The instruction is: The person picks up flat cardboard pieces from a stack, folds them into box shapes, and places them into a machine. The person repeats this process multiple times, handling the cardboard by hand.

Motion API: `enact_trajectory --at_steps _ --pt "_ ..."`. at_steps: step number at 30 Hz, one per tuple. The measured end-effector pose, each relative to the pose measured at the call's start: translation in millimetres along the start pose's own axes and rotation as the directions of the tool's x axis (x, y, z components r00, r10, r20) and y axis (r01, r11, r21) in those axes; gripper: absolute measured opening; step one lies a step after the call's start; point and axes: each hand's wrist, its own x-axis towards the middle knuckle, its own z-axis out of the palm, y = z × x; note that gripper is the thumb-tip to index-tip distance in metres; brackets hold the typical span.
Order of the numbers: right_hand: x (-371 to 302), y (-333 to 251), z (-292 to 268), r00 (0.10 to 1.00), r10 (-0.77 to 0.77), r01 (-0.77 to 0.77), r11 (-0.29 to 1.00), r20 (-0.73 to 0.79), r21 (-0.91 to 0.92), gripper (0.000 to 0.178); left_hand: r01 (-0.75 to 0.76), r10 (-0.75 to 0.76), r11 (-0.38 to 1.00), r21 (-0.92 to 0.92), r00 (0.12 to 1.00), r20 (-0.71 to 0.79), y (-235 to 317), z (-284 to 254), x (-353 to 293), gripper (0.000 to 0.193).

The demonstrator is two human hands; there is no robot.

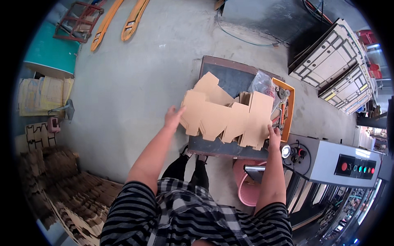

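The person stood at a dark worktable (213, 146) and held a stack of flat die-cut cardboard blanks (227, 117) over it, one hand at each end. The left hand (174, 117) was at the stack's left edge, fingers spread and pressed against it rather than curled round; whether it truly gripped, I couldn't tell. The right hand (274, 137) was at the lower right corner, fingers closed up onto the cardboard there. The blanks sat above the table's near half, partly covering an orange tray (290, 107) with tools and a clear plastic bag (262, 84) behind.

To do this step well, I'd judge both hands needed even pressure from the ends so the notched edges lined up square; the tabs looked easy to snag or bend. Keeping the stack low over the table would help if sheets slipped.

A grey machine with a control panel (355, 167) stood just right of the table, a pink stool (246, 186) below it. More cardboard blanks lay piled on the floor (74, 188) at the left.
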Motion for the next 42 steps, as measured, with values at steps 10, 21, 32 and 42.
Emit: enact_trajectory --at_steps 10,21,32,42 --pt "19.6 -16.9 21.0 0.940 0.218 -0.249 0.965 0.263 0.089 0.061 0.035 0.057 0.977 -0.208 0.906 0.420 18.6 12.4 5.2 0.071" --pt "22.1 -30.6 30.8 0.877 0.318 -0.368 0.927 0.362 0.077 0.065 0.075 0.023 0.973 -0.217 0.909 0.415 13.6 4.6 12.7 0.076" --pt "5.9 -24.3 5.9 0.882 0.084 -0.206 0.953 0.464 0.220 0.057 -0.083 0.143 0.979 -0.186 0.930 0.338 25.6 3.3 -4.0 0.083" --pt "-12.8 -34.7 -20.4 0.914 -0.127 -0.056 0.901 0.385 0.429 0.061 -0.277 0.386 0.895 -0.349 0.873 0.298 53.0 -20.6 -23.5 0.098"
